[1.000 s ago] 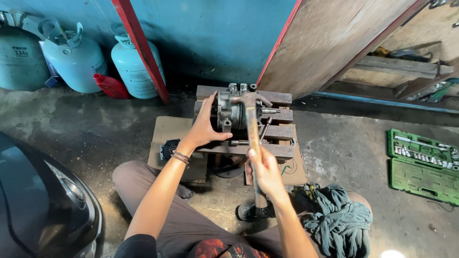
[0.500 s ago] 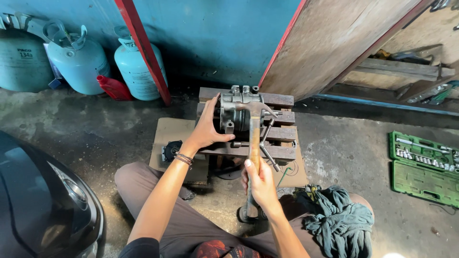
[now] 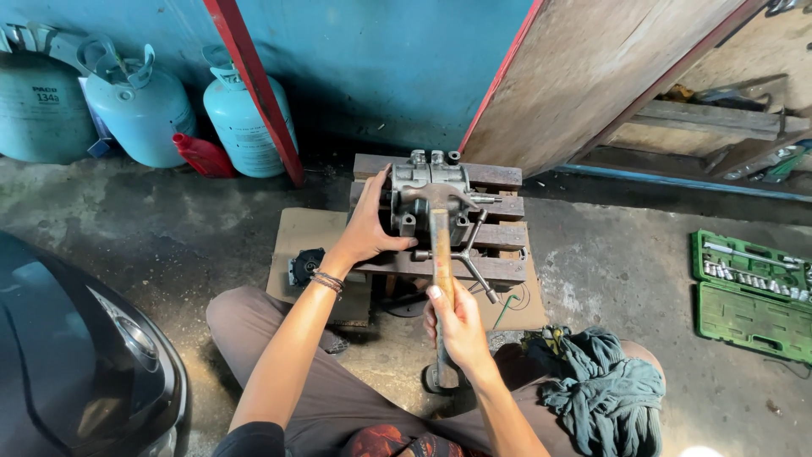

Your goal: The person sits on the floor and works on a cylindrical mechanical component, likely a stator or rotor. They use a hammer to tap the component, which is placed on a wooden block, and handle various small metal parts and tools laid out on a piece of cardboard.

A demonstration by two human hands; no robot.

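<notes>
Lowered onto one compressor (image 3: 427,199), one hammer (image 3: 441,245): right hand (image 3: 457,326) grip closed; left hand (image 3: 372,224) braces it.

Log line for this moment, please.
left hand: steadies metal housing | right hand: grips hammer | hammer head on housing | wooden pallet underneath
</notes>
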